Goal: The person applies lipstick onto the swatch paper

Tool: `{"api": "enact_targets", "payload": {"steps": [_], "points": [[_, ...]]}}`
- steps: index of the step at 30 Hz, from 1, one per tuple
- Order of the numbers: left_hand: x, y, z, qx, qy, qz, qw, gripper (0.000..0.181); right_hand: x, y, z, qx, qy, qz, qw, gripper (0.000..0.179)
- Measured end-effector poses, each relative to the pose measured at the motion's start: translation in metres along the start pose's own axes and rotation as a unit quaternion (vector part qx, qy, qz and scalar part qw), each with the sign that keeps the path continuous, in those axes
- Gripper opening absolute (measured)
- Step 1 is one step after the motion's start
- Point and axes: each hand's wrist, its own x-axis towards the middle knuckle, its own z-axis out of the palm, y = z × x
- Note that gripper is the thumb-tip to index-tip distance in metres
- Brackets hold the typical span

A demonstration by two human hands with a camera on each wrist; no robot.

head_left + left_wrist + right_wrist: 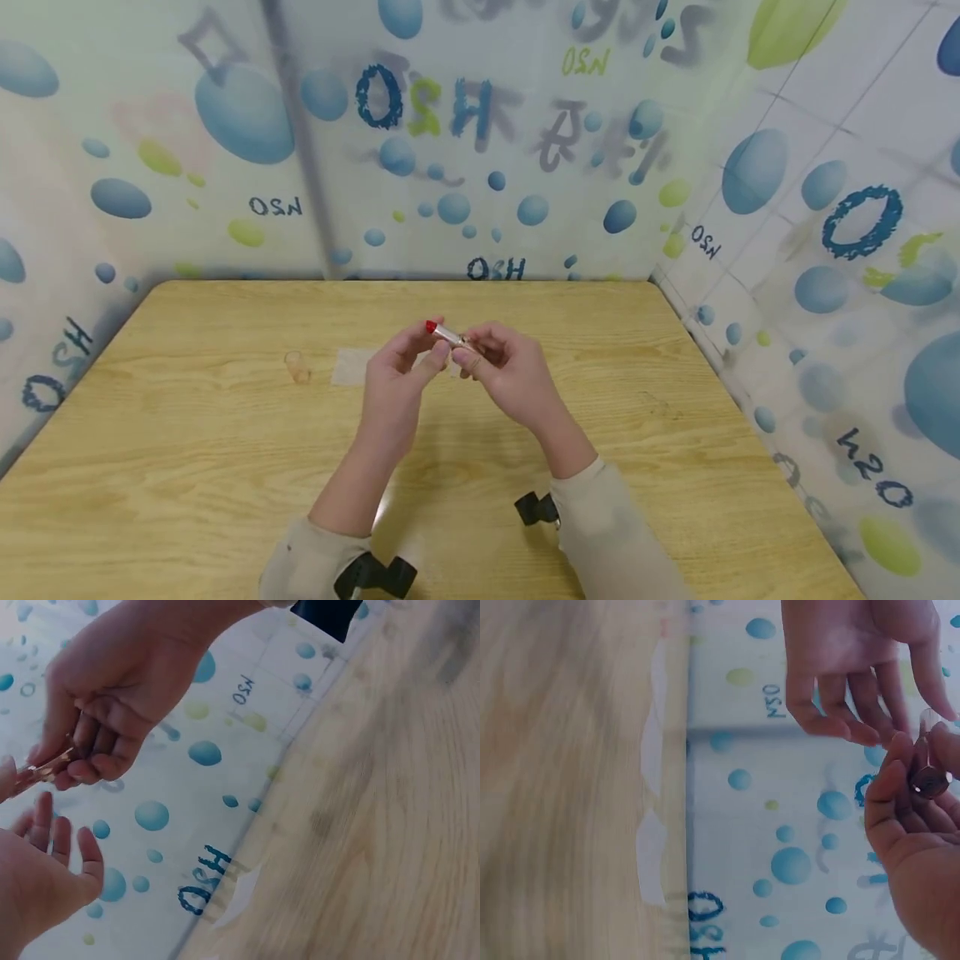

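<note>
A lipstick [448,335] with a red tip and a shiny silver-looking tube is held above the table, tilted, its red end to the left. My right hand [512,367] pinches the tube's lower end between thumb and curled fingers. In the right wrist view that right hand [922,862] holds the lipstick's round base [930,782] toward the camera. My left hand [397,379] is around the red end, its thumb right at the tube. The other fingers of the left hand [847,667] are spread and relaxed, apart from the tube.
Two white paper-like pieces lie on the wooden table [225,467]; the left white piece [351,367] shows beside my left hand. Farther left is a small thin orange-brown thing [297,367]. Walls with a bubble-patterned covering [487,225] stand behind the table and at its sides.
</note>
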Motion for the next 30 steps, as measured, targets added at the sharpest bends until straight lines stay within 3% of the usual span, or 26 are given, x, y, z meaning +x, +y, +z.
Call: {"api": "enact_targets", "payload": {"steps": [3, 5, 7, 8, 11, 14, 16, 18, 20, 23, 25, 30], "points": [[0.011, -0.005, -0.007, 0.036, -0.012, -0.06, 0.9975, 0.053, 0.012, 0.008, -0.01, -0.036, -0.005, 0.033, 0.9988, 0.021], [0.019, -0.008, -0.012, 0.091, -0.018, -0.081, 0.9924, 0.057, 0.02, 0.014, -0.016, -0.053, -0.012, 0.051, 0.9973, 0.021], [0.028, -0.011, -0.017, 0.182, -0.028, -0.075, 0.9801, 0.058, 0.027, 0.021, -0.022, -0.062, -0.024, 0.068, 0.9955, 0.022], [0.033, -0.012, -0.019, 0.231, -0.033, -0.067, 0.9702, 0.058, 0.031, 0.024, -0.024, -0.066, -0.029, 0.074, 0.9947, 0.022], [0.047, -0.016, -0.023, 0.351, -0.047, -0.052, 0.9338, 0.053, 0.041, 0.035, -0.03, -0.092, -0.043, 0.096, 0.9902, 0.022], [0.06, -0.023, -0.025, 0.425, -0.07, -0.06, 0.9004, 0.051, 0.049, 0.046, -0.034, -0.128, -0.054, 0.115, 0.9837, 0.022], [0.068, -0.03, -0.026, 0.479, -0.09, -0.06, 0.8714, 0.048, 0.054, 0.054, -0.035, -0.142, -0.063, 0.126, 0.9798, 0.022], [0.075, -0.037, -0.027, 0.537, -0.116, -0.046, 0.8344, 0.044, 0.058, 0.062, -0.037, -0.146, -0.07, 0.137, 0.9772, 0.023], [0.08, -0.043, -0.028, 0.594, -0.14, -0.022, 0.792, 0.041, 0.062, 0.072, -0.039, -0.149, -0.074, 0.146, 0.9752, 0.023], [0.087, -0.051, -0.031, 0.651, -0.164, 0.002, 0.7415, 0.043, 0.066, 0.086, -0.042, -0.157, -0.074, 0.156, 0.9725, 0.023], [0.092, -0.055, -0.032, 0.67, -0.174, 0.003, 0.7217, 0.048, 0.067, 0.095, -0.043, -0.167, -0.073, 0.16, 0.9701, 0.023], [0.1, -0.061, -0.032, 0.684, -0.206, -0.018, 0.6999, 0.058, 0.069, 0.11, -0.046, -0.179, -0.078, 0.175, 0.9651, 0.022]]}}
